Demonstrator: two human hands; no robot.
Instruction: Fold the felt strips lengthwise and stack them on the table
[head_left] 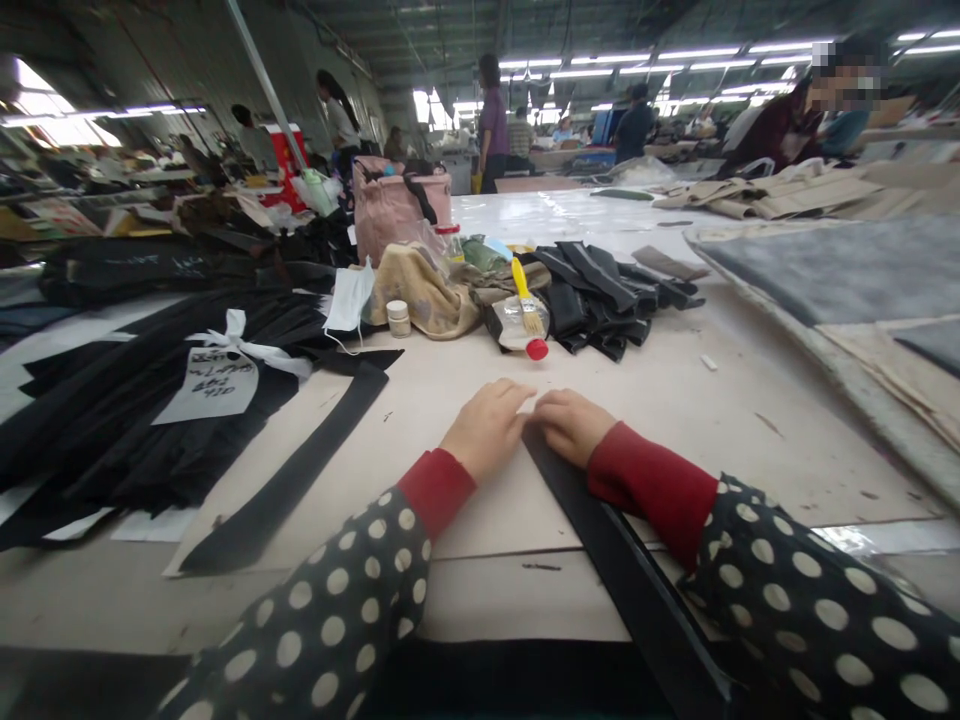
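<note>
A long black fabric strip (600, 545), folded lengthwise, runs from the near table edge up to both hands. At its far end my right hand (571, 425) is closed, with bent fingers over the strip's tip. My left hand (489, 428) meets it from the left, fingers close together at the strip's corner; its thumb is hidden. The fingertips of both hands nearly touch. Left of them, another black strip (300, 475) lies flat on the pale board. Ahead are a yellow-handled brush (521, 280) and a clear bottle with a red cap (536, 349).
A black fabric bundle (150, 420) with a written tag (210, 383) lies left. Behind sit a small white jar (398, 319), a face mask (349, 298), a pink bag (401, 210) and black pieces (600, 300). Grey sheets (847, 270) are stacked right. Several people work beyond.
</note>
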